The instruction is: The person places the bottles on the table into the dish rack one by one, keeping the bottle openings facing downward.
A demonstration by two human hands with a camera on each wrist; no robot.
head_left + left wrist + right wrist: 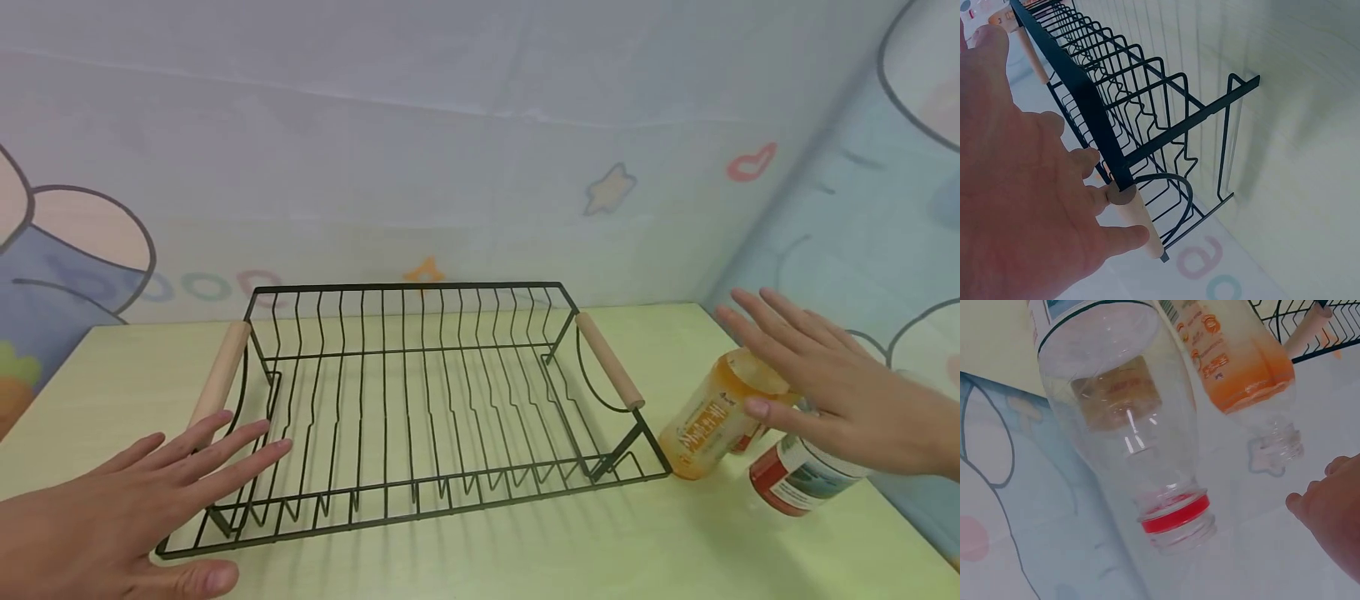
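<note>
A black wire dish rack [450, 500] with two wooden handles stands on the pale table. Over its front left corner my left hand [142, 508] is held with fingers spread, gripping nothing; in the left wrist view this hand [1041, 187] overlaps the near handle [1141, 225], and I cannot tell whether they touch. To the rack's right stand a plastic bottle with an orange label [701, 429] and a clear bottle [1129, 425] with a red neck ring. My right hand [847, 392], fingers extended, hovers by the bottles and partly hides them in the head view.
Between the two bottles a bit of red [745, 439] shows, mostly hidden. Something brownish [1119, 394] is visible through the clear bottle. A cartoon-printed cloth [450, 167] hangs behind the table and along its right side. Bare tabletop [540, 550] lies in front of the rack.
</note>
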